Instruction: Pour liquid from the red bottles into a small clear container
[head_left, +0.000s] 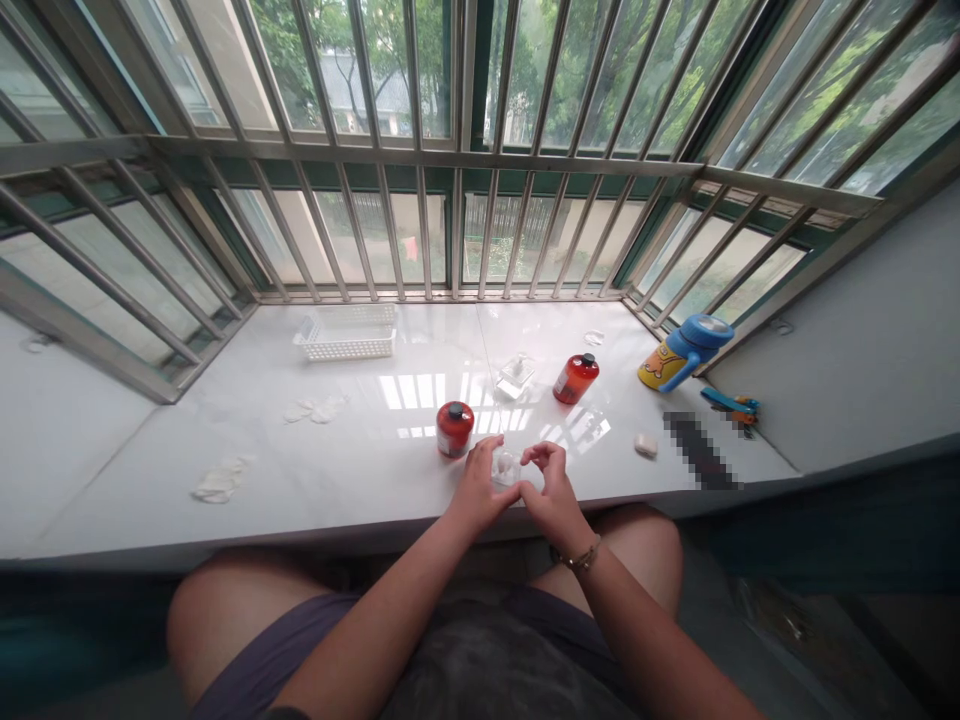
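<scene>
My left hand (476, 490) and my right hand (553, 492) sit close together near the front of the white stone sill (247, 440). Their curled fingers close around a small transparent plastic piece (506, 466), whose exact shape is hard to make out. A red bottle with a black cap (455, 430) stands just beyond my left hand. Farther back, past my right hand, are a second red bottle (576, 379) and a small clear container (516, 377). A small white lump (646, 445) lies to the right of my right hand.
A white plastic basket (346, 332) stands at the back left, and crumpled white tissue (221, 480) lies at the left. A blue and yellow child's cup (686, 353) and a blue tool (731, 405) lie at the right. Metal window bars (450, 150) run behind.
</scene>
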